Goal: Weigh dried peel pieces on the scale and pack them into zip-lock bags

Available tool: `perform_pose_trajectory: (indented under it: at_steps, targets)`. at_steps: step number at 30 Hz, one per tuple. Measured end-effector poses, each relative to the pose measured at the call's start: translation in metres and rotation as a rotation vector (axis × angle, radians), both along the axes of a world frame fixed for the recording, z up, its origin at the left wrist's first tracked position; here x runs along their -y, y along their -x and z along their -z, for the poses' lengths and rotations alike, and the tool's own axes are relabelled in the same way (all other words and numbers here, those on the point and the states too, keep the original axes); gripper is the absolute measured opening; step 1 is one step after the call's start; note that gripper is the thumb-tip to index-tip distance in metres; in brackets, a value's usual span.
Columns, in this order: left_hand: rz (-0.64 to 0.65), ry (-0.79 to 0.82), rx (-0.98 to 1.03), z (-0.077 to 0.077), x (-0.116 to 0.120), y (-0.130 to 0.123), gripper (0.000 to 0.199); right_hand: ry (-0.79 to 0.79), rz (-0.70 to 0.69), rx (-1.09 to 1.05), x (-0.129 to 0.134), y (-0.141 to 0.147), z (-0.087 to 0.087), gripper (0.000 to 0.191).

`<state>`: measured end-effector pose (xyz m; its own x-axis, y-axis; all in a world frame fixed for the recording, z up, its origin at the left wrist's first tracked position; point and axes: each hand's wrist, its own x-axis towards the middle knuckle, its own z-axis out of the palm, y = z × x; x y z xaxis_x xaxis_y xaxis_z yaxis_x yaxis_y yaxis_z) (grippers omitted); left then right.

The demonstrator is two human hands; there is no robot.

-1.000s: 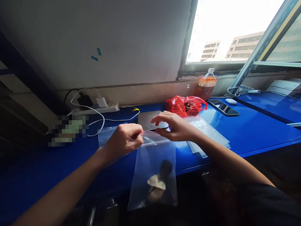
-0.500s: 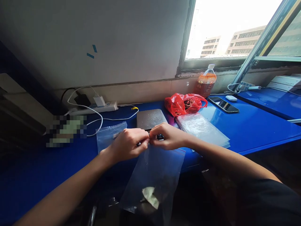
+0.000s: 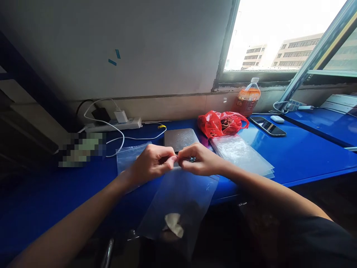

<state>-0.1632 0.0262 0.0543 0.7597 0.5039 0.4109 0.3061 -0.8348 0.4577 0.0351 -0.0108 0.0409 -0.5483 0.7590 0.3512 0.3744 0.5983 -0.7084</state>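
My left hand (image 3: 154,160) and my right hand (image 3: 201,160) meet fingertip to fingertip, each pinching the top edge of a clear plastic zip bag (image 3: 186,191). Below them the bag hangs past the table's front edge, with a pale, curved, leaf-like piece (image 3: 174,224) near its bottom. Right behind my hands lies a flat grey metal-topped device (image 3: 180,138), its front part hidden by my fingers. Another clear bag (image 3: 126,158) lies partly under my left hand; its contents are mostly covered.
On the blue table (image 3: 301,160), a stack of clear bags (image 3: 241,156) lies beside a red plastic bag (image 3: 213,124) with brownish contents. A drink bottle (image 3: 248,98), a phone (image 3: 268,126) and a white case (image 3: 277,118) are further right. A power strip (image 3: 134,123) and white cable (image 3: 123,139) lie left.
My hands stay pinched on the bag's top edge. The bag's lower end has swung slightly left and up, and the pale piece with it. The view has shifted a little.
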Motion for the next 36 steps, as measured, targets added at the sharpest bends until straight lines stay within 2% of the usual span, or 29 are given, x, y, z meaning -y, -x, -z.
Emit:
perform_pose_trajectory:
  at_steps: [7, 12, 16, 19, 21, 24, 26, 28, 30, 33, 36]
  targets:
    - [-0.117, 0.08, 0.127, -0.017, -0.016, 0.013, 0.027, 0.056, 0.053, -0.068, -0.001, -0.002, -0.008, 0.016]
    - [-0.217, 0.06, 0.21, -0.029, -0.03, 0.036, 0.028, 0.01, 0.074, -0.142, -0.005, -0.007, -0.011, 0.016]
    - [-0.342, 0.048, 0.305, -0.035, -0.047, 0.06, 0.024, -0.046, 0.091, -0.134, -0.005, -0.012, -0.01, 0.017]
    - [-0.447, -0.016, 0.542, -0.037, -0.066, 0.08, 0.025, -0.151, 0.18, -0.131, -0.008, -0.025, -0.015, 0.019]
    - [-0.483, -0.005, 0.567, -0.036, -0.078, 0.092, 0.027, -0.231, 0.313, -0.183, -0.015, -0.043, -0.022, 0.019]
    - [-0.568, 0.019, 0.46, -0.028, -0.094, 0.104, 0.026, -0.381, 0.641, -0.305, -0.034, -0.086, -0.027, 0.021]
    - [-0.637, -0.031, 0.354, -0.021, -0.102, 0.109, 0.026, -0.438, 0.864, -0.295, -0.05, -0.12, -0.023, 0.022]
    - [-0.735, -0.118, 0.272, -0.017, -0.107, 0.113, 0.029, -0.332, 1.02, -0.166, -0.065, -0.15, -0.013, 0.026]
    - [-0.836, -0.23, 0.199, -0.016, -0.11, 0.115, 0.035, -0.234, 1.127, 0.116, -0.077, -0.168, -0.001, 0.031]
    - [-0.867, -0.355, 0.08, -0.014, -0.107, 0.11, 0.054, -0.208, 1.092, 0.292, -0.091, -0.174, 0.012, 0.028]
    - [-0.782, -0.327, -0.063, -0.004, -0.104, 0.096, 0.056, -0.163, 0.947, 0.404, -0.1, -0.166, 0.015, 0.022]
